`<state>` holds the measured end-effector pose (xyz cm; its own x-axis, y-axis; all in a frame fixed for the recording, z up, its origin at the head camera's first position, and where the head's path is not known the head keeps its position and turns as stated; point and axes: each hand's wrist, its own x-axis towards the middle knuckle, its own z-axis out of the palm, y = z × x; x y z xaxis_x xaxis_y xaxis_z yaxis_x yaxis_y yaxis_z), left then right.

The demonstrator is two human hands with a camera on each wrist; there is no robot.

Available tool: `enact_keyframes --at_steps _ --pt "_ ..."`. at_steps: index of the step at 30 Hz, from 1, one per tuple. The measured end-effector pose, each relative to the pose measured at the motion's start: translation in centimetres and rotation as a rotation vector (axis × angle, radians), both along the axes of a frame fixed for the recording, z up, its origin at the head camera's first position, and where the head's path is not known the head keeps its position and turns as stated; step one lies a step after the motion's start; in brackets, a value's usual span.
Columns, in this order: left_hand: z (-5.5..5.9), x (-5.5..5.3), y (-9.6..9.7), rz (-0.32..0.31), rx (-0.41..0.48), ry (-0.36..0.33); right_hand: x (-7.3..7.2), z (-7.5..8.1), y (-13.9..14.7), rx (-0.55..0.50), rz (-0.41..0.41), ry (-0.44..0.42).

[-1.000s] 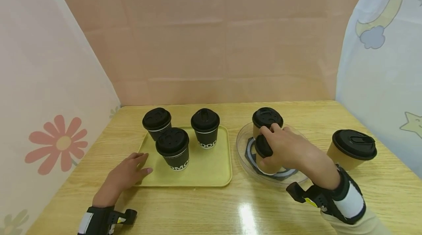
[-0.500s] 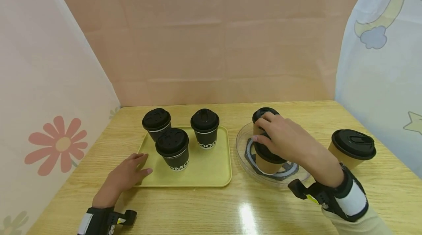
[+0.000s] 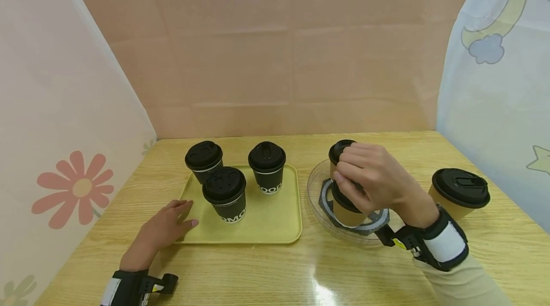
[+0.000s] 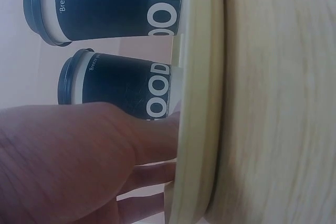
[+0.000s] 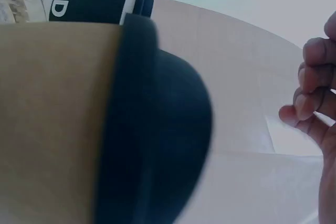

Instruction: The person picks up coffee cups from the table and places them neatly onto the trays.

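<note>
My left hand (image 3: 165,227) rests at the left edge of a yellow tray (image 3: 275,222), its thumb and fingers over the rim. Beside it on the tray stands a black lidded paper cup (image 3: 227,196); two more, a back-left cup (image 3: 204,160) and a back-right cup (image 3: 268,170), stand behind. My right hand (image 3: 374,177) hovers over a brown paper cup (image 3: 347,214) with a black lid, in a clear round dish (image 3: 312,196). In the right wrist view its fingers (image 5: 312,80) are loosely bent, apart from the lid (image 5: 157,129). A second brown cup (image 3: 337,151) is partly hidden behind it.
Another brown cup (image 3: 460,191) with a black lid stands on the wooden table (image 3: 266,272), right of my right forearm. A dark ring-patterned piece (image 3: 380,220) lies in the dish. Sheets hang behind and at both sides.
My right hand has let go of the front brown cup, which now stands in the dish, and has lifted above it with its fingers drawn together. My left hand has stayed put.
</note>
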<state>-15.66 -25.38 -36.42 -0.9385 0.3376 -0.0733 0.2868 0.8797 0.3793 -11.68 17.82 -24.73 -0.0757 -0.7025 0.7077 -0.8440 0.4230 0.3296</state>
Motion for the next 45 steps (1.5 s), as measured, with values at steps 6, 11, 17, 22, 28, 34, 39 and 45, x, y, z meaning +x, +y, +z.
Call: enact_keyframes --at_steps 6,11,17,22,28,34,39,45 --pt "0.3 0.0 0.2 0.007 -0.01 0.005 0.2 0.2 1.4 0.009 -0.161 -0.022" --pt "1.5 0.3 -0.5 0.044 -0.055 0.142 0.0 0.2 3.0 0.02 -0.32 -0.092" --pt "5.2 2.0 -1.0 0.076 0.058 0.537 0.0 0.7 4.4 0.013 -0.457 -0.164" --pt "7.8 3.6 2.9 -0.075 0.235 0.924 0.1 1.0 5.6 -0.022 -0.558 -0.236" --pt "7.1 4.2 10.0 -0.364 0.229 0.988 1.0 0.4 8.4 -0.058 -0.67 -0.271" --pt "4.5 3.4 14.0 -0.449 0.137 0.865 2.7 -1.5 11.5 -0.064 -0.82 -0.378" --pt "3.0 3.1 16.1 -0.53 0.079 0.816 4.4 -3.8 13.8 -0.157 -0.904 -0.407" --pt "2.2 3.6 18.8 -0.634 0.016 0.699 6.1 -6.1 15.8 -0.311 -0.975 -0.444"
